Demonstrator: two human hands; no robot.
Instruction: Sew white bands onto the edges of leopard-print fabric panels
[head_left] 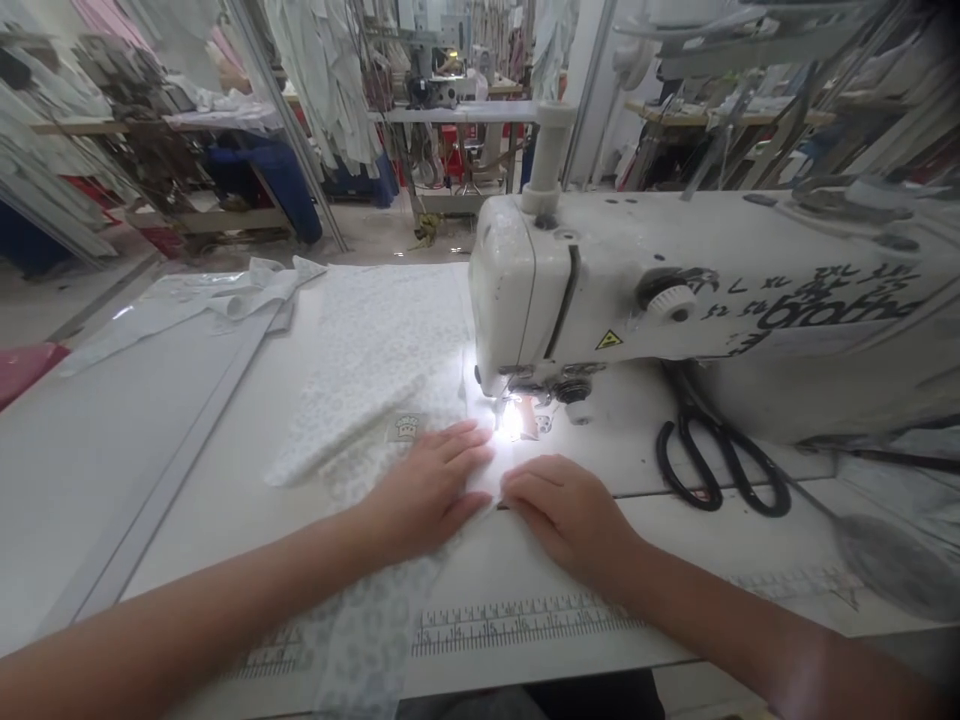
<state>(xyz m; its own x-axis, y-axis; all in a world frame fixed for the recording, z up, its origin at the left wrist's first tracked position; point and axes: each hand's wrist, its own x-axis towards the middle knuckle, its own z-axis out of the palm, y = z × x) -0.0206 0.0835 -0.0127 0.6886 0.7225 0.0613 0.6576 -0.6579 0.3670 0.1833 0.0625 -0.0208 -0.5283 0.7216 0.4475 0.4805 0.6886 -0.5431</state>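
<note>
A pale fabric with a faint spotted print [375,350] lies on the sewing table and hangs over its front edge. My left hand [431,485] rests flat on it, fingers stretched toward the lit needle area. Just above these fingers, a small label with a cartoon face [406,429] sits on the cloth. My right hand [566,510] is closed at the fabric's right edge, thumb and fingers pressed together; the edge between them is mostly hidden. Both hands are in front of the white sewing machine [517,290], whose lamp glares over the needle and presser foot.
Black-handled scissors [724,460] lie under the machine arm at right. A printed ruler scale [525,625] runs along the table's front. Fabric strips [247,295] lie at the far left edge. Behind stand other sewing stations, hanging garments [322,80] and blue bins [277,190].
</note>
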